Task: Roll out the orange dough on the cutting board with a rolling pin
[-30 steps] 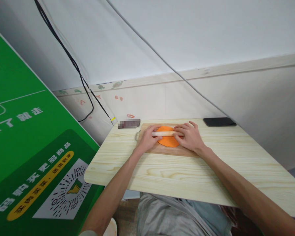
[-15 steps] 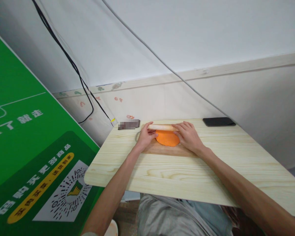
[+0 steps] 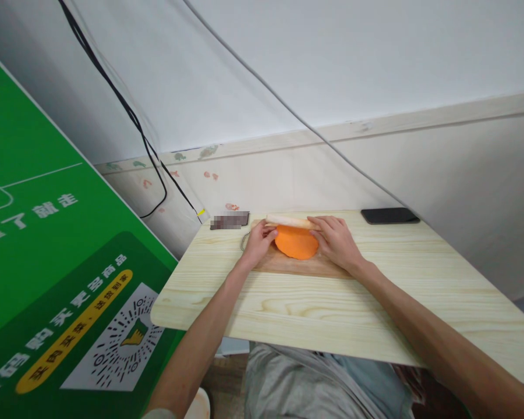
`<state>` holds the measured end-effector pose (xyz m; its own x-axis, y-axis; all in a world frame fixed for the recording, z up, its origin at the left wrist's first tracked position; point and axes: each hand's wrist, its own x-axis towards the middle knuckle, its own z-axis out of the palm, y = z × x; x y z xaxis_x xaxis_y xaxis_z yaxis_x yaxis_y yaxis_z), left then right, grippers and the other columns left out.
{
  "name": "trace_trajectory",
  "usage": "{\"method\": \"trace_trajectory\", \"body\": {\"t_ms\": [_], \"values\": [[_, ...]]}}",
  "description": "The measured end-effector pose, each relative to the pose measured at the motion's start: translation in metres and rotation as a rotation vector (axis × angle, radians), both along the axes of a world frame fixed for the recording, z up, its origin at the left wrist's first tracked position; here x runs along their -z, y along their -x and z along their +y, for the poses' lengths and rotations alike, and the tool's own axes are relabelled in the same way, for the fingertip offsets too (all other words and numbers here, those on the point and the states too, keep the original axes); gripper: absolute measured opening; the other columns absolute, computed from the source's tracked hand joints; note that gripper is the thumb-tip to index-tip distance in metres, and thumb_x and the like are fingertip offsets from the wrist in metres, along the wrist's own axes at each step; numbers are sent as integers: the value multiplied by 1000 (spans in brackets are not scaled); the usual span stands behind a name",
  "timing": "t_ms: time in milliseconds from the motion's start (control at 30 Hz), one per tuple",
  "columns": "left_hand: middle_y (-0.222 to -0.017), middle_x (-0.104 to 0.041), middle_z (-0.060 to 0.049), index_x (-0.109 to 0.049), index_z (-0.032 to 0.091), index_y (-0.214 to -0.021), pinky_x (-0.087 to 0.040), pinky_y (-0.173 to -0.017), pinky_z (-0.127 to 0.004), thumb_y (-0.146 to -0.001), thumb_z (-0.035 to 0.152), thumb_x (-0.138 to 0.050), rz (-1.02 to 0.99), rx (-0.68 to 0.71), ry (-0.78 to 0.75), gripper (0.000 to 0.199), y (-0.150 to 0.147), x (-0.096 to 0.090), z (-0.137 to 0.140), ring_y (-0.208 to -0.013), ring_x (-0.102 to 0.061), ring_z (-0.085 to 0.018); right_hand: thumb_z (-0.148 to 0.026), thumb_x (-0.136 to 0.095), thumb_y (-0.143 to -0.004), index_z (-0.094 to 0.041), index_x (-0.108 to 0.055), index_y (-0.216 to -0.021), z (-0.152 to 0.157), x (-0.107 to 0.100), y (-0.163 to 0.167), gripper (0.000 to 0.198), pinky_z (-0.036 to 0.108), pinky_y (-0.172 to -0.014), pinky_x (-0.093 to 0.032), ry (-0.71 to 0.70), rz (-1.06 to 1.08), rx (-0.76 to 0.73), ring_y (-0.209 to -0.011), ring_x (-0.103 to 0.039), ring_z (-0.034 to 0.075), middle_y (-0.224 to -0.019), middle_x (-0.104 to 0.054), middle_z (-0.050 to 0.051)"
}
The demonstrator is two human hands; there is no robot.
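Two bare hands at work, both close over the board. Right hand (image 3: pixel 338 241): fingers wrapped over the right end of a pale rolling pin (image 3: pixel 290 221), thumb down by the right edge of the orange sheet (image 3: pixel 296 243). Left hand (image 3: pixel 257 244): curled, thumb at the sheet's left edge, fingertips by the pin's left end; from here I cannot tell whether they grip it.

Change noted: a second ago the pin lay across the middle of the sheet. Now it sits along the far edge, slightly aslant, left end farther off, and the orange face is bared on the near side. Cannot make out whether the pin is lifted or resting. My reading: a pause between rolling strokes, the thumbs perhaps steadying or turning the sheet. It looks thin and roughly oval, so flattening seems well along.

Under it, a wooden board (image 3: pixel 303 266), its near edge showing; a metal ring (image 3: pixel 243 241) at the board's left end. All on a pale wood-grain table (image 3: pixel 288 314). Far right, a dark phone (image 3: pixel 390 216), lying flat; far left, a blurred-out flat object (image 3: pixel 230 220). Beyond, a marked wall (image 3: pixel 266 186); on the left, a green panel (image 3: pixel 35 221).
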<state>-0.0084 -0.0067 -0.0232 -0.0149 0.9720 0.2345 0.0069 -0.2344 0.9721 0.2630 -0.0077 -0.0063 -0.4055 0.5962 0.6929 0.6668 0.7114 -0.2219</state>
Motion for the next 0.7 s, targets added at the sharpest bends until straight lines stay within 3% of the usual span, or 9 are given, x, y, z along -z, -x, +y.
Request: {"method": "trace_trajectory", "body": {"t_ms": [300, 500, 700], "values": [[-98, -80, -6, -69, 19, -114, -59, -72, -29, -84, 39, -88, -76, 20, 27, 41, 8, -2, -1, -83, -75, -19, -30, -52, -112, -22, -67, -147, -2, -1, 1, 39, 53, -105, -52, 13, 21, -14, -122, -70, 33, -130, -78, 16], [-115, -80, -11, -71, 18, -110, -63, -100, -42, -81, 36, -92, 80, 58, -65, 40, 6, 2, 1, -104, -77, -25, -29, -52, -111, -24, -67, -147, -1, 0, 1, 39, 52, -105, -52, 14, 27, -20, -122, -70, 32, -131, -78, 15], [-127, -76, -13, -68, 18, -118, -55, -117, -50, -80, 31, -94, 50, 100, -57, 48, 4, 4, 0, -123, -73, -28, -30, -52, -111, -24, -66, -148, -2, -1, 1, 40, 52, -105, -52, 34, 27, -20, -122, -70, 33, -131, -78, 15]]}}
